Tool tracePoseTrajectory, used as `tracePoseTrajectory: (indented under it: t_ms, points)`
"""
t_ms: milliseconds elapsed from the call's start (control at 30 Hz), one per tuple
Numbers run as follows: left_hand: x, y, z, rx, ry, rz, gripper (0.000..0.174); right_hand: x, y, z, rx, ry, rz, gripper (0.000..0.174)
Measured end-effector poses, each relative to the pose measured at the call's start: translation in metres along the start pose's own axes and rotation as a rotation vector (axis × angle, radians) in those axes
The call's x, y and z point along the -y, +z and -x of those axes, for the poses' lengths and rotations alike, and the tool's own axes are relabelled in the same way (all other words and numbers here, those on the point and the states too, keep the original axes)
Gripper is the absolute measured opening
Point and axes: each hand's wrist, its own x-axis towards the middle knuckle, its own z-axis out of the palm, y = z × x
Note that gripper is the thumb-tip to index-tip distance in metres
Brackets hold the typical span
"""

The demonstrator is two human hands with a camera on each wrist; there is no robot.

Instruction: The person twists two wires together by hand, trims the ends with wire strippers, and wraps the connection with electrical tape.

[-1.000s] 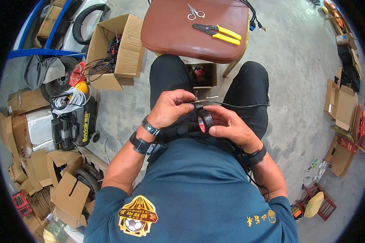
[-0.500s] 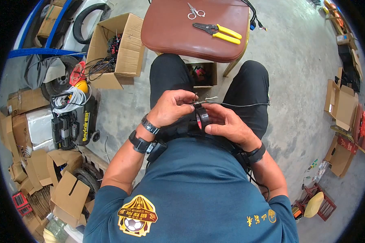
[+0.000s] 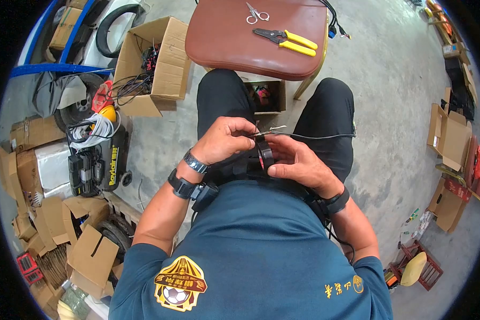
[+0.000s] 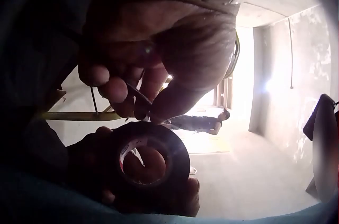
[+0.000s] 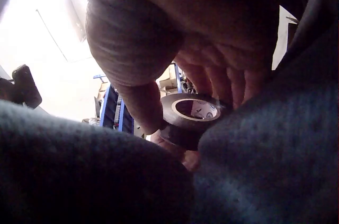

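Over the lap, the left hand (image 3: 224, 141) pinches a thin grey cable (image 3: 325, 139) near its bared, joined end between thumb and fingers. The right hand (image 3: 309, 168) holds a roll of black electrical tape (image 3: 267, 156) just beside the left fingertips. Its thumb and fingers press the roll from both sides, as the right wrist view shows with the tape roll (image 5: 183, 135). Seen from the left wrist, the tape roll (image 4: 178, 155) sits right under the left fingertips. Bare strands stick out at the joint, and the cable runs right across the thigh.
A brown padded stool (image 3: 224, 37) stands ahead, with folding scissors (image 3: 257, 16) and yellow-handled wire strippers (image 3: 298, 44) on it. Left of it is an open cardboard box (image 3: 168, 69) of cables. An air compressor (image 3: 112, 160) stands at left; another person (image 4: 196, 123) appears in the background.
The tape roll has turned from showing its side to nearly edge-on and shifted slightly. Both hands stay close together at the cable, keeping their holds.
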Motion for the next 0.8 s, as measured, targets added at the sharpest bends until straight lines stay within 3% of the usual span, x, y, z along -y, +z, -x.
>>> tracePoseTrajectory:
  t_ms: [367,800]
  points:
    - [0.003,-0.003,-0.002,0.019,0.013,0.015,0.018,-0.003,-0.001,0.001,0.023,-0.015,-0.013,0.078]
    - [0.007,-0.004,-0.004,0.000,0.037,-0.049,0.014,0.007,0.011,0.011,-0.052,-0.068,0.277,0.077]
